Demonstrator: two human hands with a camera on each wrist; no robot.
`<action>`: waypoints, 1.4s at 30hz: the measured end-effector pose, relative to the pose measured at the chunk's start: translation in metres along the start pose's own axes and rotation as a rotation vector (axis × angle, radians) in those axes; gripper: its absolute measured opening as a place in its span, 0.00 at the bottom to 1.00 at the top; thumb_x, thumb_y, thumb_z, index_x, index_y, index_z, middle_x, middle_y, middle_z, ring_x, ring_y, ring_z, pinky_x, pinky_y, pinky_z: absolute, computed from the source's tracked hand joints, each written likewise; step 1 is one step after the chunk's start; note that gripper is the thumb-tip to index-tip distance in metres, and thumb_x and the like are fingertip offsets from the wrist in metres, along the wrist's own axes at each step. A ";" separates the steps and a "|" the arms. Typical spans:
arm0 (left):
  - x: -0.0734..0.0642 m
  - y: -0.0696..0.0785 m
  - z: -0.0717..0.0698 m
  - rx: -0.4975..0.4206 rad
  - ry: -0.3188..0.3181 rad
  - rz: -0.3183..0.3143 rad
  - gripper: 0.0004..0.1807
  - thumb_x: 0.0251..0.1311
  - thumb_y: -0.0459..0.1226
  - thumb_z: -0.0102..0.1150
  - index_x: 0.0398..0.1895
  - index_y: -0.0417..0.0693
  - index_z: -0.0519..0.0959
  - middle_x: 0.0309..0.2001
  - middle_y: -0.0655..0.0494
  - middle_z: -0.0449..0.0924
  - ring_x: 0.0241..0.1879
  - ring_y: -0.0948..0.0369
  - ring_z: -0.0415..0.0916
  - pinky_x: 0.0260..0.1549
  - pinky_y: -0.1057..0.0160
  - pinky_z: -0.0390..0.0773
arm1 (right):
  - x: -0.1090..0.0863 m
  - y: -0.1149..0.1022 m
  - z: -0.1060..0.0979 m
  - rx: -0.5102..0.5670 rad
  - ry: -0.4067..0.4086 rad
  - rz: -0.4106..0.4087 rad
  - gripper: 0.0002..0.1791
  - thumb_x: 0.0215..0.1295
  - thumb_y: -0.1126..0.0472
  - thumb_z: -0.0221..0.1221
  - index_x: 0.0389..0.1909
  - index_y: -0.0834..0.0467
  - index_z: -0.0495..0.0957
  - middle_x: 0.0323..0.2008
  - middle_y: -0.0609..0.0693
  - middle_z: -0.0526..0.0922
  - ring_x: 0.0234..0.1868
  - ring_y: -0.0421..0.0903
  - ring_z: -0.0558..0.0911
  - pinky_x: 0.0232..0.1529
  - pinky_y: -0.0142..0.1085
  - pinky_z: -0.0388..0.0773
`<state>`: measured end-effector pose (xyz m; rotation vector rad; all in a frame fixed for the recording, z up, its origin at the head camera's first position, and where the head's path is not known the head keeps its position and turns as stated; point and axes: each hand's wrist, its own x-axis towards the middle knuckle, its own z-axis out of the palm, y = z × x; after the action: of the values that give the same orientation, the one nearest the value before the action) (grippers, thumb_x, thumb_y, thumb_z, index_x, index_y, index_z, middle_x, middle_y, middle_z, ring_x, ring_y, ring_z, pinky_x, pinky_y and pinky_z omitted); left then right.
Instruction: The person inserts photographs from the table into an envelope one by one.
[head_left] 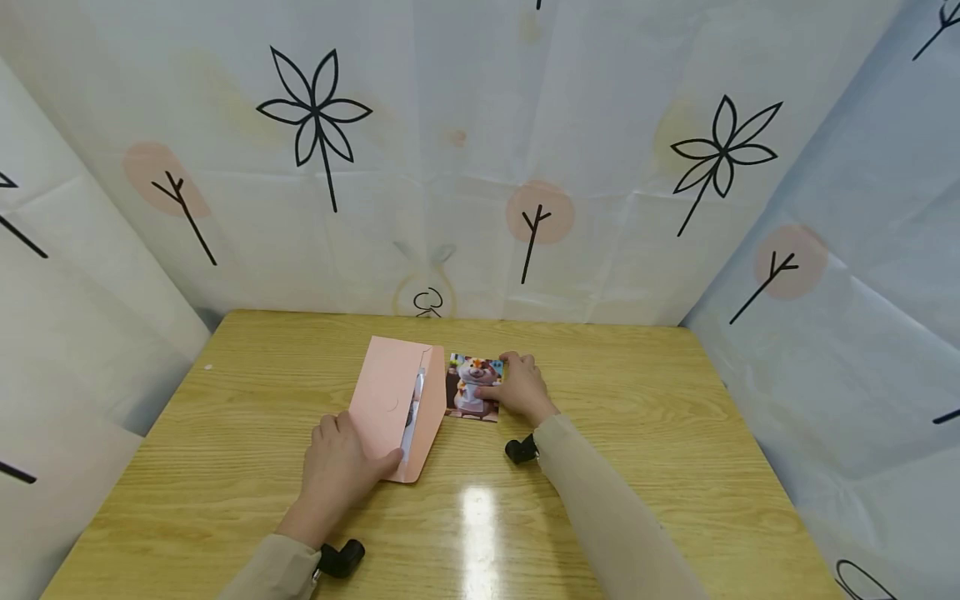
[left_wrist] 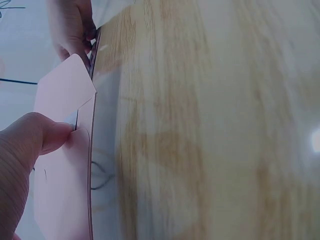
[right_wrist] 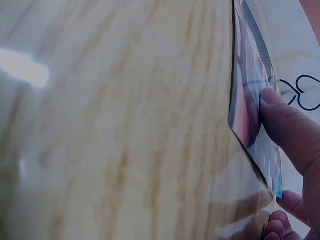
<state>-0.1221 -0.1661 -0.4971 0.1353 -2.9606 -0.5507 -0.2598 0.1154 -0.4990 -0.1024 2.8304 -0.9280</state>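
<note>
A pink paper envelope (head_left: 384,379) lies on the table with its flap (head_left: 432,400) folded out to the right. In its opening shows a pale printed sheet or card (head_left: 412,414), mostly hidden inside. My left hand (head_left: 339,462) holds the envelope at its near left end, thumb (left_wrist: 52,132) on the edge of the opening. Right of the flap is a glossy picture card (head_left: 468,379) with a cartoon animal in a white apron. My right hand (head_left: 522,390) grips this card by its right side, thumb (right_wrist: 282,117) on the printed face and fingers at the edge.
A wooden table (head_left: 637,467) with a bright light reflection (head_left: 478,533) near its front carries everything. Patterned white cloth (head_left: 465,167) hangs behind it and on both sides. A black wrist camera (head_left: 521,450) sits below my right hand.
</note>
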 end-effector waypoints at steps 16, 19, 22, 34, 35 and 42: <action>0.000 0.002 -0.001 -0.001 -0.010 0.004 0.56 0.39 0.65 0.68 0.51 0.21 0.63 0.41 0.32 0.64 0.40 0.41 0.65 0.34 0.44 0.72 | -0.010 -0.001 -0.002 0.047 0.019 -0.018 0.49 0.48 0.42 0.73 0.65 0.59 0.61 0.56 0.58 0.67 0.54 0.54 0.69 0.55 0.48 0.68; 0.000 0.002 -0.001 -0.003 -0.013 0.001 0.56 0.39 0.65 0.68 0.51 0.21 0.63 0.41 0.32 0.64 0.40 0.41 0.65 0.34 0.44 0.72 | -0.014 -0.002 -0.002 0.094 0.016 -0.008 0.46 0.49 0.46 0.73 0.64 0.59 0.59 0.53 0.57 0.70 0.52 0.52 0.72 0.54 0.47 0.69; 0.000 0.001 0.000 -0.004 -0.007 0.004 0.55 0.39 0.65 0.68 0.50 0.21 0.64 0.40 0.33 0.65 0.40 0.41 0.65 0.34 0.44 0.72 | -0.017 -0.002 -0.002 0.137 0.009 -0.009 0.43 0.53 0.51 0.72 0.63 0.59 0.57 0.48 0.56 0.74 0.45 0.50 0.75 0.49 0.44 0.72; -0.001 0.005 0.000 -0.010 -0.021 0.008 0.56 0.40 0.66 0.67 0.51 0.21 0.64 0.42 0.32 0.65 0.41 0.42 0.65 0.35 0.45 0.72 | -0.029 0.012 -0.014 0.335 0.121 -0.039 0.23 0.71 0.62 0.54 0.62 0.62 0.59 0.36 0.55 0.72 0.26 0.46 0.72 0.24 0.38 0.68; -0.001 0.005 0.000 -0.011 -0.021 0.010 0.56 0.40 0.66 0.67 0.51 0.21 0.64 0.42 0.31 0.65 0.41 0.42 0.65 0.35 0.45 0.72 | -0.030 0.013 -0.015 0.353 0.133 -0.041 0.23 0.71 0.62 0.54 0.62 0.62 0.60 0.37 0.55 0.71 0.28 0.47 0.73 0.25 0.38 0.69; 0.000 0.005 0.002 -0.015 -0.013 0.020 0.57 0.40 0.66 0.67 0.51 0.20 0.64 0.42 0.31 0.65 0.41 0.42 0.66 0.35 0.45 0.72 | -0.029 0.015 -0.028 0.457 0.206 -0.040 0.25 0.71 0.60 0.54 0.65 0.60 0.61 0.42 0.56 0.72 0.35 0.49 0.76 0.27 0.38 0.75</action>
<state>-0.1231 -0.1606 -0.4967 0.1002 -2.9662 -0.5739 -0.2362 0.1471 -0.4813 -0.0069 2.7129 -1.6510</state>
